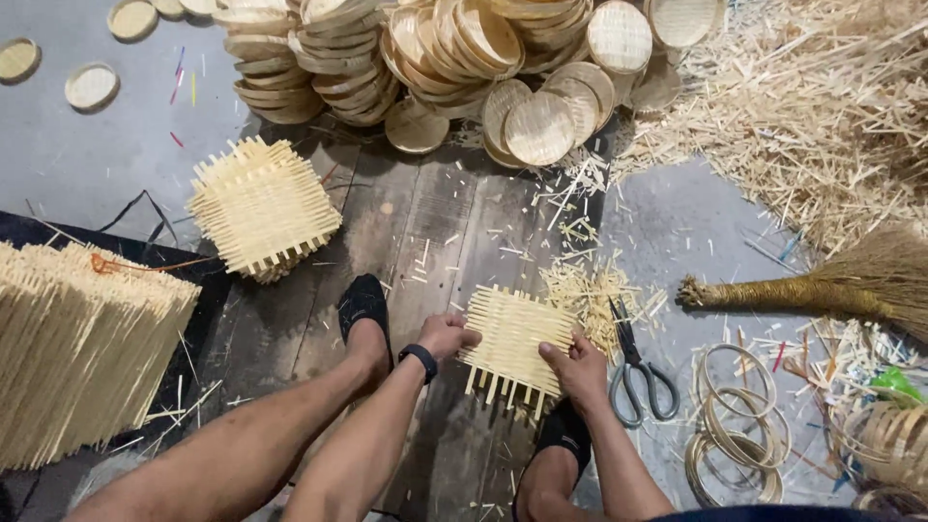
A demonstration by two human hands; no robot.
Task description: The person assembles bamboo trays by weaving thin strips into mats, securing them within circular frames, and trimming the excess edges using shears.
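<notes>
Bare forearms and knees fill the bottom of our view, feet in black slippers (363,302) planted on a dark wooden board (425,222). To our left we see a big bundle of bamboo strips (77,348), and across the top, stacks of round woven trays (454,39). Right of them spreads a heap of bamboo offcuts (822,106), with a straw broom (831,285) below it. A pile of square woven mats (263,208) sits on the board. We hold one square woven mat (512,338) between the feet: our left hand (447,335) curls its fingers over the left edge, our right hand (578,367) pinches the lower right corner. Scissors (633,372) lie just beside it, near bamboo hoops (735,416).
</notes>
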